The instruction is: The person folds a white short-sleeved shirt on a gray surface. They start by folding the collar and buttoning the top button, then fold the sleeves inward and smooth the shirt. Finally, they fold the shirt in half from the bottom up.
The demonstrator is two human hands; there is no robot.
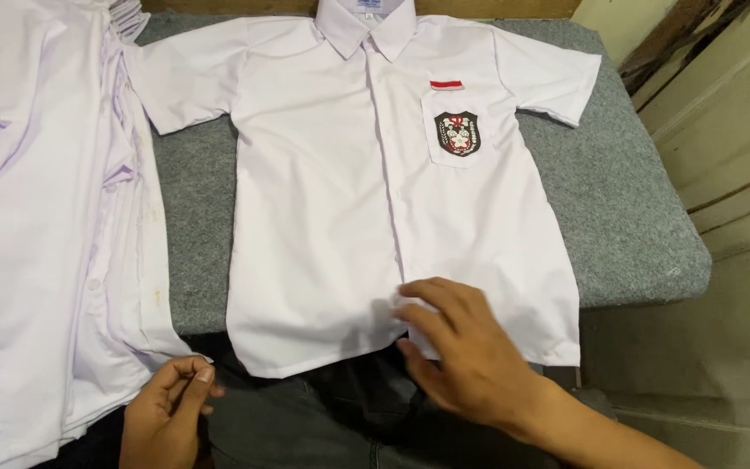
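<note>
Two hands work a white short-sleeved cotton shirt (340,217) lying buttoned on the grey padded board (618,208). Right hand (462,347), fingers spread, presses its hem at six o'clock; left hand (167,408), loosely curled, holds nothing at seven o'clock beside a stack of white shirts (36,234). Smoothing looks underway; folding would need both hands.

- It looked like a garment workshop or ironing station.
- A grey padded board (618,217) carried a spread white shirt (323,200).
- A stack of shirts (36,226) lay left; wooden panels (722,113) stood right.
</note>
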